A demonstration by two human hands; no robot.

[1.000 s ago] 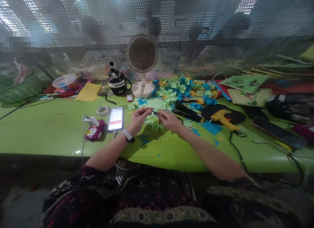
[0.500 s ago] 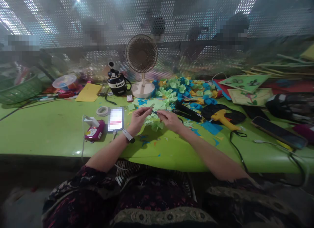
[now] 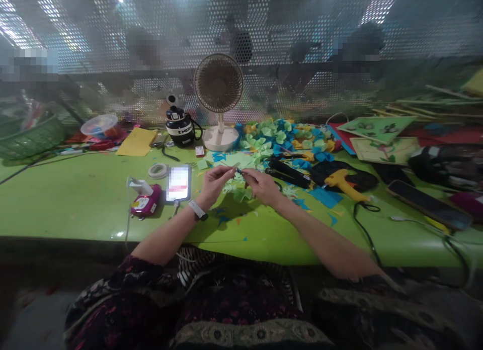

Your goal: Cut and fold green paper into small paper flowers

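Note:
My left hand (image 3: 217,183) is closed in a pinch, thumb against fingertips. My right hand (image 3: 261,185) pinches from the other side, its fingertips almost meeting those of the left. Between them is a tiny dark, bluish thing, too small to name. Under and behind the hands lie light green paper pieces (image 3: 241,195) and scraps. A heap of green, blue and yellow folded paper flowers (image 3: 279,136) lies beyond. Close to my right hand is a black stapler (image 3: 290,174).
A yellow glue gun (image 3: 347,185) and a dark phone (image 3: 428,204) lie to the right. On the left are a lit phone (image 3: 178,183), a tape roll (image 3: 157,170) and a purple power adapter (image 3: 145,201). A fan (image 3: 219,83) and a black bottle (image 3: 179,128) stand behind.
My left fingertips have shifted slightly right and down, closer to the right hand. The pale sliver above the left fingertips shows less. Things on the table have stayed put.

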